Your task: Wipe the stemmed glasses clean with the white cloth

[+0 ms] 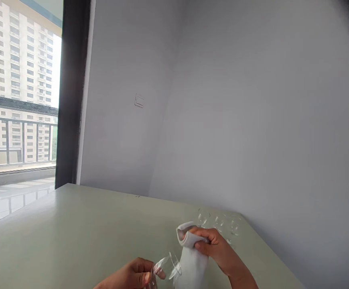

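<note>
Near the bottom centre, my left hand (135,273) has its fingers closed round a clear glass (167,268), which is tilted with its rim toward the right. My right hand (212,244) pinches a white cloth (191,263) just right of the glass. The cloth's top is folded over, and its lower part hangs down beside the glass rim. Behind my right hand, several clear glasses (203,216) stand near the table's far right edge, partly hidden by the hand.
The pale green table (102,224) meets grey walls at the back. A wall switch (139,100) is above it. At the left are a dark frame (72,96) and a window with a balcony railing (22,140).
</note>
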Motion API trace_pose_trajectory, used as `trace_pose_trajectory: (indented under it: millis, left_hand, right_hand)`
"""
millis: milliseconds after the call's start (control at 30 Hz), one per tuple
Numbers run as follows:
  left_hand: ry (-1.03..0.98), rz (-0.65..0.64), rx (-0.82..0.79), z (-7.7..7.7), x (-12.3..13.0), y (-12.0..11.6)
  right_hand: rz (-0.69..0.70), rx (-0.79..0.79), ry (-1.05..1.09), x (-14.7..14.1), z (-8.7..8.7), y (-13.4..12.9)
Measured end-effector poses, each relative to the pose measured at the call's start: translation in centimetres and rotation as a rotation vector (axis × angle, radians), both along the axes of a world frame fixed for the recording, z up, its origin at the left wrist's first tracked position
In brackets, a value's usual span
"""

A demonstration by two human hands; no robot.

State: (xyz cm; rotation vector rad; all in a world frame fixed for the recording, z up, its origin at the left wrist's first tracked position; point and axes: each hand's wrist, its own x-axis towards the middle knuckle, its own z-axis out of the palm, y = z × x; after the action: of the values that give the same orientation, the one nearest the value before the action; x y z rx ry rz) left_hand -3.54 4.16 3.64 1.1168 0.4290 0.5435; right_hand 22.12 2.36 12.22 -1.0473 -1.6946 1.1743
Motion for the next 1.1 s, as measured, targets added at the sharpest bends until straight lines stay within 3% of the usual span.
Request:
trace_pose_trajectory:
  millis: [100,267,367,533,700,767,900,967,1100]
  left_hand:
    - [0.028,0.041,-0.035,-0.6,-0.3,0.5]
    - [0.074,0.007,0.039,0.1,-0.4,0.1]
    - [0.114,-0.005,0.082,0.8,-0.5,-0.1]
    - [0.069,0.023,0.168,1.0,-0.6,0.4]
    - [0.069,0.384,0.228,-0.9,-0.8,2.6]
    - [0.089,0.444,0.251,-1.9,-0.8,3.4]
    - [0.162,0.481,0.362,-3.0,-0.4,3.6]
    - [0.239,0.519,0.423,-3.3,-0.2,3.4]
    - [0.424,0.582,0.471,-3.8,-0.8,3.4]
  right_hand:
    - [-0.079,0.044,0.075,-1.1,0.4,-0.3]
    - [0.226,0.013,-0.094,-4.4,0.5,-1.1]
    - [0.269,0.003,-0.086,-4.9,-0.4,-0.5]
    - [0.123,-0.147,0.012,-4.4,-3.5,1.3]
    - [-0.123,-0.194,0.122,-4.7,-5.0,2.9]
    - [-0.244,-0.130,0.123,-5.1,-4.9,3.2]
    - [-0.522,0.267,0.037,-6.4,-4.5,2.5]
    - [-0.496,0.348,-0.036,-7.2,-4.5,2.1]
    - [-0.311,0.287,-0.241,-8.0,-4.6,1.6]
